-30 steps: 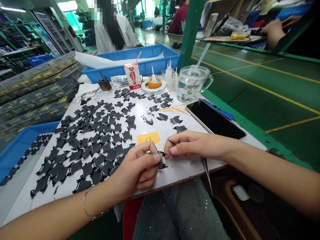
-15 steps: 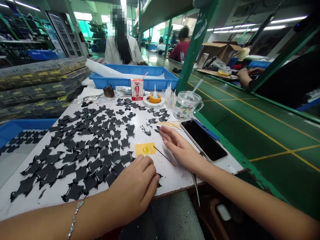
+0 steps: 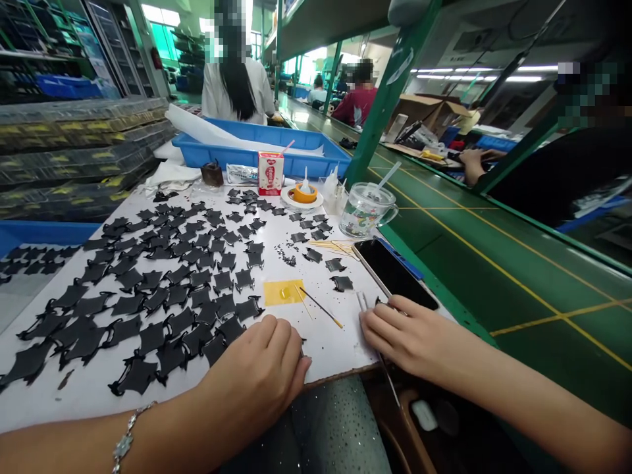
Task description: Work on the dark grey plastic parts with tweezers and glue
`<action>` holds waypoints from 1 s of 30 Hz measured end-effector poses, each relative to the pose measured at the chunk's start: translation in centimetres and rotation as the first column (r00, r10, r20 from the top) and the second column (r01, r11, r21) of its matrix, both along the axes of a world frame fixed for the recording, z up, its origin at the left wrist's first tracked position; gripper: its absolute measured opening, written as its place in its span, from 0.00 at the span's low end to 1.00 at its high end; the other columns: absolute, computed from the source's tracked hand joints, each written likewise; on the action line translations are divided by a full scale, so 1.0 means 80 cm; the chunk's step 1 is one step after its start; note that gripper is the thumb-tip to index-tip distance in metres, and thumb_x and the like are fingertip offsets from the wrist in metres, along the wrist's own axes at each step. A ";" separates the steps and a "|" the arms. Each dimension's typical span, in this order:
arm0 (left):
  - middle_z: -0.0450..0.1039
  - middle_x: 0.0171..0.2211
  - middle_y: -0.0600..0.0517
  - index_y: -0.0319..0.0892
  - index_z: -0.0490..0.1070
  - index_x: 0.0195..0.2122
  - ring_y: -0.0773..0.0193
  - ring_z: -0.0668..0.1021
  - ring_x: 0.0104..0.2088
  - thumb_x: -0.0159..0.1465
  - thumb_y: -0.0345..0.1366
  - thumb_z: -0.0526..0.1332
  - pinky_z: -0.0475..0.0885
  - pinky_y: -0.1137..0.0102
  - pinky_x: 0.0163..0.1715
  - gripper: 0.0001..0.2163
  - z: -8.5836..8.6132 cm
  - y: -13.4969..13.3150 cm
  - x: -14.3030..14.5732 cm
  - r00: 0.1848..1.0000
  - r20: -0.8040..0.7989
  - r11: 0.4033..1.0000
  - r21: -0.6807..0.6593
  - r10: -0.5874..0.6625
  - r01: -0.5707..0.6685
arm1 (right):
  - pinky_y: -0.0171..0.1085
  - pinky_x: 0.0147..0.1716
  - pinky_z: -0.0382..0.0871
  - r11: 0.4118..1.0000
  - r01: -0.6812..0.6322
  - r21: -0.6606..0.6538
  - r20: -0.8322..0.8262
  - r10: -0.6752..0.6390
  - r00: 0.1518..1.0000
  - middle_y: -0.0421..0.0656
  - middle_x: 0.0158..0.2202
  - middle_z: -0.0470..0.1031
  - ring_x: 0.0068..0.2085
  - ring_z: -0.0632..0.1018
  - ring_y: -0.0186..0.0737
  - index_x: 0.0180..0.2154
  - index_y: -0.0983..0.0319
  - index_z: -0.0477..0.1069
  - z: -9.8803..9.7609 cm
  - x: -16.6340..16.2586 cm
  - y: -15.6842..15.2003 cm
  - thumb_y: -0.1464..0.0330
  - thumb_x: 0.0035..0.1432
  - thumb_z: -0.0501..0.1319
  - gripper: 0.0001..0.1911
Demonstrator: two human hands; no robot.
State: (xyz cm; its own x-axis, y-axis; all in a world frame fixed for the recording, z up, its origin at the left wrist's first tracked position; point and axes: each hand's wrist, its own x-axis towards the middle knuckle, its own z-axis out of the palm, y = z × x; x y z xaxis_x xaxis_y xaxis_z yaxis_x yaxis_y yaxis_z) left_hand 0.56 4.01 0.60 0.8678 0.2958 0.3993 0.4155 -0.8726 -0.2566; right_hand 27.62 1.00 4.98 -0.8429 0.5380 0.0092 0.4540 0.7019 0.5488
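My left hand (image 3: 261, 362) rests at the table's front edge, its fingers curled around a small black piece (image 3: 303, 342) that is mostly hidden. To the right, my right hand (image 3: 399, 329) is closed over metal tweezers (image 3: 363, 300), beside the phone's near corner. The tweezers' other end sticks out below the hand, past the table edge. Between the hands lie a yellow sheet (image 3: 276, 293) with a glossy drop on it, a thin pale stick (image 3: 306, 303) and a dark stick with a yellow end (image 3: 323, 309). Several flat black pieces (image 3: 141, 375) cover the left side.
A phone (image 3: 395, 273) lies at the right, near a glass mug (image 3: 365, 210) with a straw. Behind are a red-and-white carton (image 3: 270, 174), orange tape (image 3: 303, 193) and a blue tray (image 3: 217, 158). Stacked trays (image 3: 74, 158) stand left. A green conveyor (image 3: 494, 263) runs along the right.
My right hand has left the black piece near the table's middle, moved right and toward me, and closed on the tweezers. The piece stays on the table. My left hand remains curled.
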 end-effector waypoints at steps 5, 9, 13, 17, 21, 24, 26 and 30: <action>0.77 0.39 0.38 0.27 0.73 0.48 0.49 0.78 0.35 0.69 0.28 0.55 0.70 0.58 0.35 0.12 -0.010 -0.013 -0.010 0.998 0.005 0.993 0.106 -0.056 0.056 | 0.43 0.37 0.72 0.988 -0.143 0.050 0.002 0.143 0.990 0.47 0.34 0.80 0.33 0.76 0.43 0.40 0.65 0.76 -0.001 0.005 0.017 0.78 0.67 0.50 0.15; 0.80 0.43 0.36 0.26 0.74 0.48 0.47 0.80 0.40 0.68 0.26 0.54 0.72 0.57 0.43 0.13 -0.012 -0.025 -0.017 0.994 -0.025 0.976 0.187 -0.107 0.110 | 0.45 0.38 0.73 0.981 -0.147 0.124 -0.067 0.156 0.985 0.49 0.35 0.81 0.34 0.78 0.45 0.42 0.64 0.74 0.007 0.015 0.034 0.79 0.66 0.53 0.13; 0.78 0.49 0.35 0.23 0.71 0.52 0.45 0.81 0.45 0.68 0.25 0.51 0.72 0.57 0.43 0.16 -0.015 -0.033 -0.021 0.998 -0.022 0.984 0.162 -0.067 0.070 | 0.43 0.34 0.75 0.994 -0.008 -0.105 -0.727 -0.072 0.683 0.45 0.33 0.81 0.33 0.80 0.44 0.40 0.57 0.72 -0.002 -0.006 0.035 0.74 0.62 0.62 0.07; 0.77 0.51 0.35 0.23 0.70 0.54 0.44 0.80 0.47 0.70 0.29 0.53 0.70 0.56 0.44 0.17 -0.020 -0.035 -0.023 1.000 0.005 0.990 0.135 -0.027 0.026 | 0.35 0.32 0.79 0.871 -0.079 -0.485 -0.859 -0.458 0.227 0.42 0.34 0.82 0.33 0.84 0.38 0.43 0.57 0.71 -0.028 -0.046 0.017 0.71 0.66 0.60 0.05; 0.77 0.52 0.36 0.23 0.70 0.54 0.47 0.80 0.47 0.71 0.27 0.48 0.69 0.57 0.45 0.18 -0.013 -0.036 -0.022 0.999 -0.032 0.993 0.119 -0.023 0.027 | 0.35 0.34 0.81 0.535 -0.415 -0.736 -0.549 -0.830 -0.097 0.42 0.31 0.83 0.33 0.85 0.40 0.37 0.57 0.74 -0.044 -0.060 0.004 0.64 0.64 0.64 0.03; 0.77 0.52 0.37 0.24 0.69 0.55 0.48 0.80 0.48 0.69 0.23 0.45 0.69 0.57 0.46 0.19 -0.006 -0.038 -0.022 0.998 -0.060 0.994 0.107 -0.002 0.008 | 0.34 0.34 0.81 0.439 -0.445 -0.781 -0.443 -0.891 -0.102 0.42 0.31 0.84 0.34 0.85 0.39 0.38 0.56 0.75 -0.047 -0.057 0.002 0.64 0.63 0.65 0.03; 0.77 0.52 0.37 0.24 0.70 0.55 0.48 0.80 0.48 0.68 0.21 0.45 0.68 0.57 0.47 0.19 -0.002 -0.039 -0.023 0.996 -0.091 0.995 0.100 0.003 0.006 | 0.32 0.31 0.79 0.416 -0.418 -0.807 -0.423 -0.902 -0.080 0.42 0.30 0.84 0.33 0.85 0.39 0.37 0.56 0.76 -0.046 -0.055 0.001 0.65 0.62 0.66 0.03; 0.77 0.52 0.37 0.24 0.70 0.54 0.49 0.81 0.46 0.68 0.21 0.45 0.69 0.58 0.46 0.20 0.003 -0.039 -0.024 0.993 -0.121 0.996 0.091 0.006 0.006 | 0.31 0.26 0.77 0.429 -0.362 -0.827 -0.439 -0.897 -0.060 0.41 0.30 0.84 0.31 0.84 0.38 0.36 0.56 0.76 -0.045 -0.058 0.000 0.66 0.60 0.66 0.01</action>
